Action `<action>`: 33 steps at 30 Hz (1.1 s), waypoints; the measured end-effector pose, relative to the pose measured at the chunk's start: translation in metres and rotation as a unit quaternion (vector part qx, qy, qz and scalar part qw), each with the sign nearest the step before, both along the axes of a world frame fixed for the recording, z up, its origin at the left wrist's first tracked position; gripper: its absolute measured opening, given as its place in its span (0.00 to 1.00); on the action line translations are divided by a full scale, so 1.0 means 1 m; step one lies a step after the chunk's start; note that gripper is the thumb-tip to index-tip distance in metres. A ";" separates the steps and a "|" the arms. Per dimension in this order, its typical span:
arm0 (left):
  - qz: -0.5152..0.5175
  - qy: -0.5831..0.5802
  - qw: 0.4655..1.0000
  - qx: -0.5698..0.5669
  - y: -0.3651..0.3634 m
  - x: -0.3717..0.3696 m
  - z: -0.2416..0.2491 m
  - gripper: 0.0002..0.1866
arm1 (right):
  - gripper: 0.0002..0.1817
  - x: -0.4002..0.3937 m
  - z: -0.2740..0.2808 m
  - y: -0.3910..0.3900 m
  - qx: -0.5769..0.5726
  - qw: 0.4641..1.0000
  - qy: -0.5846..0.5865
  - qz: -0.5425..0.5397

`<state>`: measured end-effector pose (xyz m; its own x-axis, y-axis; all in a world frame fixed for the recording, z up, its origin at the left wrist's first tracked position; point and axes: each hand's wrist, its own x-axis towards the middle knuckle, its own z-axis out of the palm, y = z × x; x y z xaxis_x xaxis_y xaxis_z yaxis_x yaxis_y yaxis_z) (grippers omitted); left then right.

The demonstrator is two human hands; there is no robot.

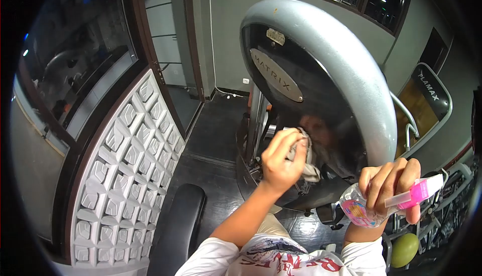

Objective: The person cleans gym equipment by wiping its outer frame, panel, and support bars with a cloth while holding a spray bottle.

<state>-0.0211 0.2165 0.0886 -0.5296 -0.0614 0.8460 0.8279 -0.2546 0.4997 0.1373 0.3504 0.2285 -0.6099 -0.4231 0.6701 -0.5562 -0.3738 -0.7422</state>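
My left hand (pixel 282 161) is closed around a light-coloured cloth (pixel 311 168), which lies against the glossy black panel (pixel 321 120) of a gym machine. Part of the cloth hangs below my fingers. My right hand (pixel 390 188) grips a clear spray bottle (pixel 357 209) with a pink and white spray head (pixel 420 191), tilted sideways near the machine's lower right edge. The panel carries an oval MATRIX plate (pixel 276 75) and is framed by a thick silver rim (pixel 341 40).
A black padded bench (pixel 188 221) stands at lower left beside a white patterned wall panel (pixel 123 185). To the right are a PLAMAX board (pixel 427 95), a yellow-green ball (pixel 404 250) and dark gym equipment. A door (pixel 168 40) is behind on the left.
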 end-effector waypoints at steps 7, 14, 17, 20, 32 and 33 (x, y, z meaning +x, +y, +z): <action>0.068 -0.099 0.992 0.036 0.002 -0.081 0.013 0.03 | 0.24 0.008 -0.009 0.000 -0.032 0.999 -0.031 -0.027; -0.035 -0.003 0.999 0.020 0.000 0.027 0.006 0.04 | 0.25 0.001 -0.009 0.002 -0.002 1.000 -0.009 -0.027; 0.052 0.042 0.997 0.030 0.003 -0.013 0.008 0.03 | 0.26 0.000 -0.014 -0.009 -0.011 0.992 0.067 -0.108; 0.079 -0.092 0.992 0.036 -0.001 -0.059 0.020 0.02 | 0.25 0.008 -0.022 -0.011 -0.020 0.981 0.069 -0.181; 0.043 -0.037 0.998 0.004 -0.013 -0.046 0.036 0.03 | 0.25 0.012 -0.028 -0.024 -0.010 0.966 0.055 -0.252; 0.020 -0.077 0.997 0.011 -0.013 -0.049 0.038 0.03 | 0.25 0.013 -0.028 -0.025 -0.008 0.965 0.055 -0.257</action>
